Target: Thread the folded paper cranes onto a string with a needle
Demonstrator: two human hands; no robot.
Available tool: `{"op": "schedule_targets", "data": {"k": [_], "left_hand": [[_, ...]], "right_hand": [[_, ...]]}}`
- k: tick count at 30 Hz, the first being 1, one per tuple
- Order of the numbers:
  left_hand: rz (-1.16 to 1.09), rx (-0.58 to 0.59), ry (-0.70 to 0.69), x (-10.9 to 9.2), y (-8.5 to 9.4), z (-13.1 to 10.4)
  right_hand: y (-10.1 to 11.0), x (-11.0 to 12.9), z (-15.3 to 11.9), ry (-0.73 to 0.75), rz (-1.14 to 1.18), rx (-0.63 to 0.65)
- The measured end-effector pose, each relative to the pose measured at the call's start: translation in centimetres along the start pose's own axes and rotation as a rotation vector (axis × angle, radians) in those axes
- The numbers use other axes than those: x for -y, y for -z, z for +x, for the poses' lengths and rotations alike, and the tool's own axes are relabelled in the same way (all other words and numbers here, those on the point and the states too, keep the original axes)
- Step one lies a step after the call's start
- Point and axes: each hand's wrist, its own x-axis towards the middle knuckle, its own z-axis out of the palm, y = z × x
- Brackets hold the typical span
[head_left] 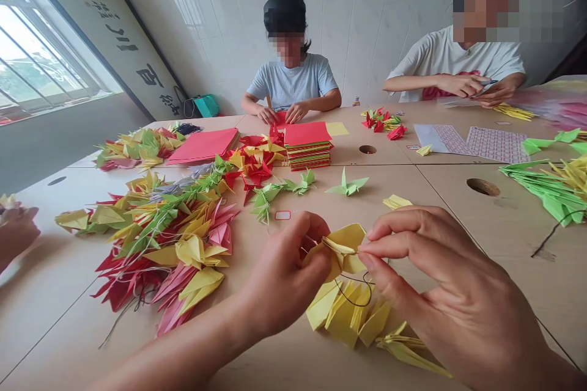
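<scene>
Between my two hands, above the table, is a yellow origami crane point(348, 238) with its wings spread. My left hand point(300, 263) pinches its left side between thumb and curled fingers. The thumb and fingertips of my right hand point(431, 275) are pressed together at its right end; whether they grip the paper tip or something thin there is too small to tell. A dark cord point(367, 293) loops down just below the crane. Under it lie several yellow folded cranes point(348, 311), and one more yellow crane point(408, 348) rests beside my right wrist.
A heap of strung paper cranes point(183, 238) covers the left. Beyond stand a stack of coloured paper point(308, 149) and red sheets point(204, 145). A green crane point(347, 184) lies mid-table. Table holes point(483, 187) open at right. Two people sit opposite; another person's hand point(17, 226) is at left.
</scene>
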Motion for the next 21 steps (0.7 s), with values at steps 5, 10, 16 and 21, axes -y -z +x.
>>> {"op": "schedule_targets", "data": {"k": [5, 10, 16, 21], "left_hand": [[-0.104, 0.024, 0.057, -0.23, 0.03, 0.17], [-0.183, 0.071, 0.082, -0.64, 0.12, 0.18], [-0.093, 0.066, 0.045, -0.82, 0.27, -0.08], [0.022, 0.007, -0.013, -0.96, 0.25, -0.28]], "right_hand": [[-0.04, 0.04, 0.31, -0.020, 0.011, 0.029], [0.30, 0.15, 0.66, -0.020, 0.030, 0.083], [0.45, 0.27, 0.41, -0.020, 0.026, 0.088], [-0.07, 0.14, 0.06, 0.068, -0.004, 0.061]]}}
